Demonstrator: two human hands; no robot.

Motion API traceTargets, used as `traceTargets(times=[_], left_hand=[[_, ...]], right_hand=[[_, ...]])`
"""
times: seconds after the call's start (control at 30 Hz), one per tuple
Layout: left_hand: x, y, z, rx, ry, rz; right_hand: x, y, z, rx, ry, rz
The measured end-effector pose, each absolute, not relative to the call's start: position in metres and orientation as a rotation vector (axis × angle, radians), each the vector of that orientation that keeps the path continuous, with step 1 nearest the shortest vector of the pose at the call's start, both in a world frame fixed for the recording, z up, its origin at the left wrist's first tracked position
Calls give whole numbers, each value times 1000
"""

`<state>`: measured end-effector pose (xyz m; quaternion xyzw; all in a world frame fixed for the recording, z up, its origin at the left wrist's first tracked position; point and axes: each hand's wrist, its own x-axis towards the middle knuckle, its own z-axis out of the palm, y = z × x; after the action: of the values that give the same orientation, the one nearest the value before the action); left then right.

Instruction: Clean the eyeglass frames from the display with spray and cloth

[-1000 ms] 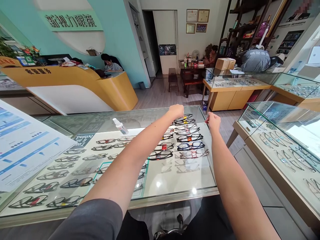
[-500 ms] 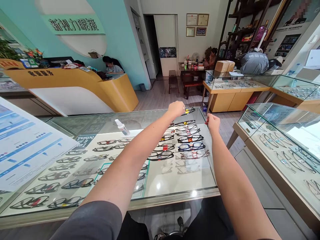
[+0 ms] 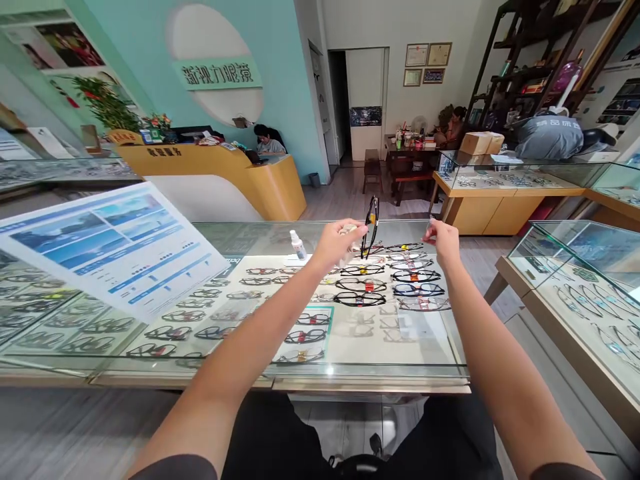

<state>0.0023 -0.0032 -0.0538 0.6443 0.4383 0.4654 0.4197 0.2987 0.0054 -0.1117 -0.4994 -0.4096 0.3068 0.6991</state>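
My left hand (image 3: 336,245) is closed on a pair of black eyeglasses (image 3: 371,230) with a yellow tag, holding them turned on end above the glass display case (image 3: 370,371). A pale, crumpled bit of what looks like cloth (image 3: 349,256) shows at the same hand's fingers. My right hand (image 3: 444,241) is held in a pinch over the case's right edge; what sits between its fingertips is too small to make out. Below both hands lie rows of eyeglasses, among them a blue pair (image 3: 419,290) and a black pair (image 3: 360,299). A white spray bottle (image 3: 299,247) stands left of my left hand.
A printed sheet (image 3: 125,247) juts in at the left above the case. Another glass case (image 3: 575,293) stands to the right. Beyond are a yellow counter (image 3: 280,190) with a seated person (image 3: 270,141), a wooden bench (image 3: 373,170) and a cardboard box (image 3: 480,143).
My left hand has raised the black eyeglasses from low over the case's far end and turned them upright. The right hand stays pinched near the right edge. My view has swung left.
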Motion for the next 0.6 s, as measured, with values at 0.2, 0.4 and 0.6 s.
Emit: traceTargets(times=[0.2, 0.4, 0.6], left_hand=[[-35, -23, -90, 1408, 1052, 1219], [-40, -31, -110, 1332, 1060, 1078], [-37, -36, -109, 1345, 996, 1126]], right_hand=[[202, -38, -84, -826, -1086, 1004], [170, -52, -102, -925, -1251, 1064], [172, -53, -116, -953, -1259, 1160]])
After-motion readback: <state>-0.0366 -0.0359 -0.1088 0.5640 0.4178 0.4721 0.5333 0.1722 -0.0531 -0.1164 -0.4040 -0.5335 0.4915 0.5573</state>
